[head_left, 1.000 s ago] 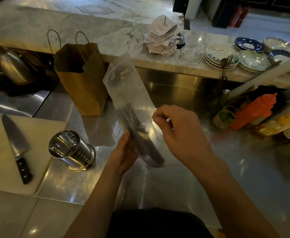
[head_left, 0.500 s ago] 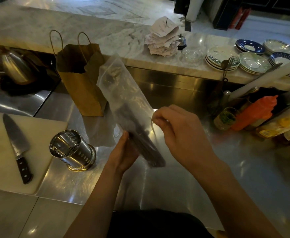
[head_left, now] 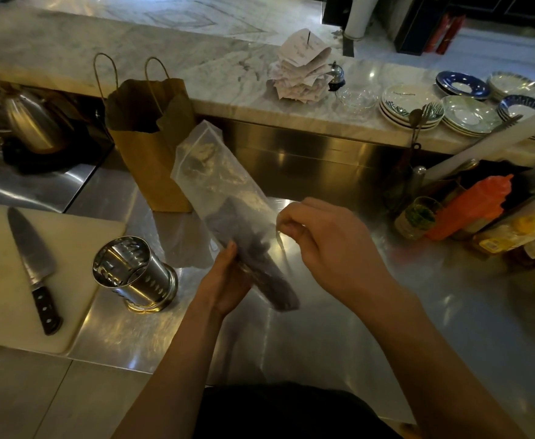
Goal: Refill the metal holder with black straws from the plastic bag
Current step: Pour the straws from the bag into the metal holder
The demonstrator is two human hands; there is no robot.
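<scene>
- Above the middle of the steel worktop (head_left: 339, 327), the plastic bag (head_left: 225, 198) is held tilted, its open end up and away, near the brown paper bag (head_left: 152, 147).
- Black straws (head_left: 260, 267) lie bunched in its lower end.
- Left hand (head_left: 225, 280) grips the lower part of the bag from beneath.
- Right hand (head_left: 326, 245) is closed, fingers pinching the bag's side edge.
- Metal holder (head_left: 133, 274) stands upright near the worktop's left edge, just beside the cutting board (head_left: 0, 280), which carries a knife (head_left: 35, 267).
</scene>
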